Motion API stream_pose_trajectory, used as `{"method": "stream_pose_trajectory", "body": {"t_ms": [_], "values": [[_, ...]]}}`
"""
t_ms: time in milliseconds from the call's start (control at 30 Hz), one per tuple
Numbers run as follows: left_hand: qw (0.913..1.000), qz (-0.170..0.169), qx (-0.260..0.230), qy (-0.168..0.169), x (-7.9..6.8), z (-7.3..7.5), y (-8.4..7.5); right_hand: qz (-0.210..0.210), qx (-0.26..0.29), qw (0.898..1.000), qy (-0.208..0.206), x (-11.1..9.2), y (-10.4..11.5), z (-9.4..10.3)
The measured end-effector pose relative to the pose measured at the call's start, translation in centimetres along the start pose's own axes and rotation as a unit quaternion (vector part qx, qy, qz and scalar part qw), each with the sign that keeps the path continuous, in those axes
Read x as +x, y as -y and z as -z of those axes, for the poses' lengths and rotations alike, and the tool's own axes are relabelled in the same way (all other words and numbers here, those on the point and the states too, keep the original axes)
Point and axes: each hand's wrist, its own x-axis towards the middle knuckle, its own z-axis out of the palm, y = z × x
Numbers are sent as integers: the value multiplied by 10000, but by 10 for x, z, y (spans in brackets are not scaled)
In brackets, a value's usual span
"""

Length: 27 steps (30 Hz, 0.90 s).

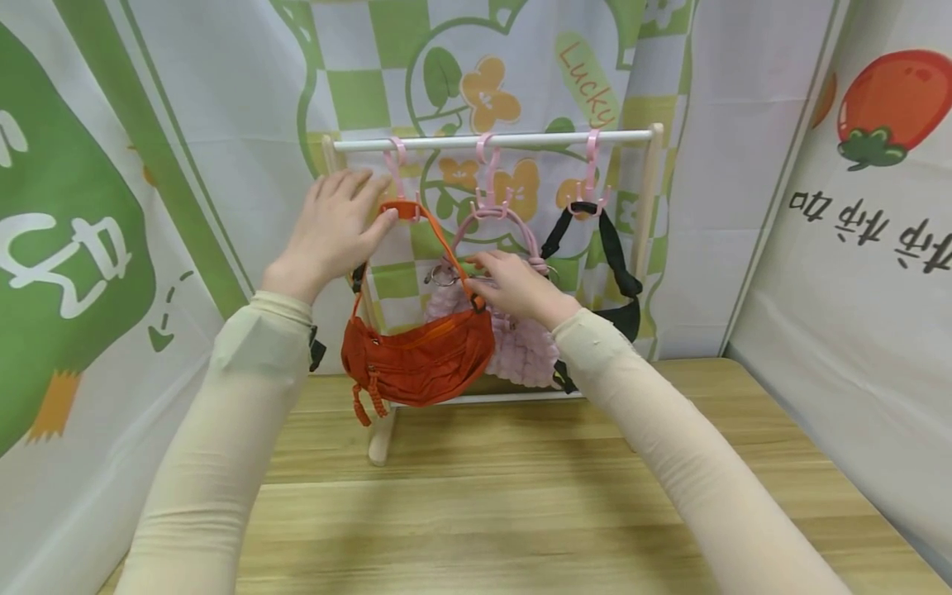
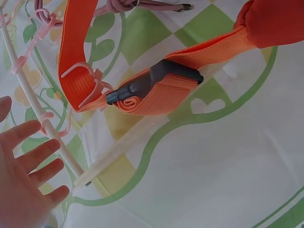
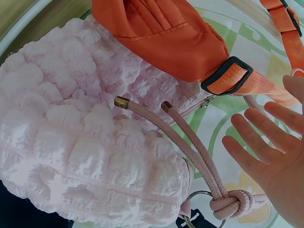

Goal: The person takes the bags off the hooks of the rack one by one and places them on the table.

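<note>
An orange-red sling bag (image 1: 420, 359) hangs by its strap (image 1: 440, 240) from a pink hook (image 1: 397, 169) at the left of the rack. My left hand (image 1: 330, 223) is beside that hook, and its fingers are spread and hold nothing in the left wrist view. My right hand (image 1: 521, 285) is beside the lower strap, in front of a pink puffy bag (image 3: 90, 156). Its fingers are extended in the right wrist view, with nothing gripped. Whether its fingertips touch the strap I cannot tell. A black buckle (image 2: 156, 80) shows on the orange strap.
A white bar (image 1: 446, 142) tops the wooden-legged rack. The pink bag hangs from the middle hook (image 1: 491, 186), and a black bag (image 1: 625, 318) from the right hook (image 1: 589, 178). The rack stands on a wooden table (image 1: 476, 521), with printed curtains (image 1: 840, 248) around it.
</note>
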Motion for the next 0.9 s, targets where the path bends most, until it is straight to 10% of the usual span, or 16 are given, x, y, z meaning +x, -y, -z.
{"method": "stream_pose_trajectory", "body": {"t_ms": [900], "values": [[9999,11,102,58,30,15,9,-279,225,9992,161,16,3,-6]]}}
